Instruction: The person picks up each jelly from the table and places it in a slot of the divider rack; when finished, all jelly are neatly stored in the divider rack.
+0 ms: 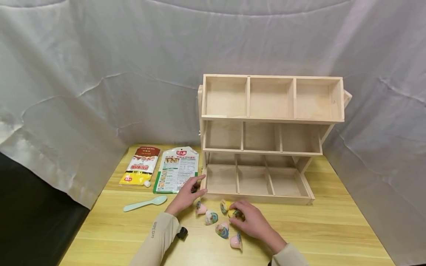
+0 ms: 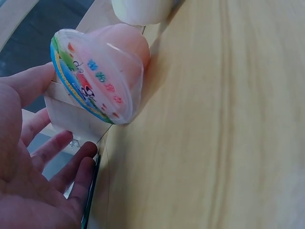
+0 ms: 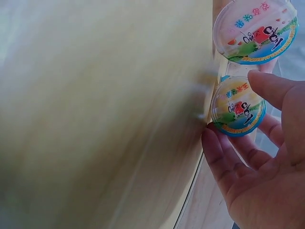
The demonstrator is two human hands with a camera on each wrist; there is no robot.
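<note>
My right hand [image 1: 251, 220] holds a yellow jelly cup [image 1: 235, 214] between thumb and fingers, low over the table. In the right wrist view its printed lid faces the camera, and a pink jelly cup [image 3: 257, 31] shows beyond. Another yellow cup [image 1: 225, 206] lies just left of that hand. My left hand [image 1: 188, 195] has its fingers spread at the lower left corner of the wooden rack [image 1: 259, 199]; whether it touches the rack is unclear. Near its thumb sits a pink jelly cup [image 2: 119, 62]. A white cup [image 1: 211, 218] and more pink cups [image 1: 236, 242] lie between the hands.
The rack has three tiers, each divided into three compartments. Left of it lie a green-and-white seasoning packet [image 1: 178, 170], a red, white and yellow packet [image 1: 140, 166] with a small white cap [image 1: 147, 183], and a pale green spoon [image 1: 145, 203]. Grey curtains [image 1: 159, 74] surround the table.
</note>
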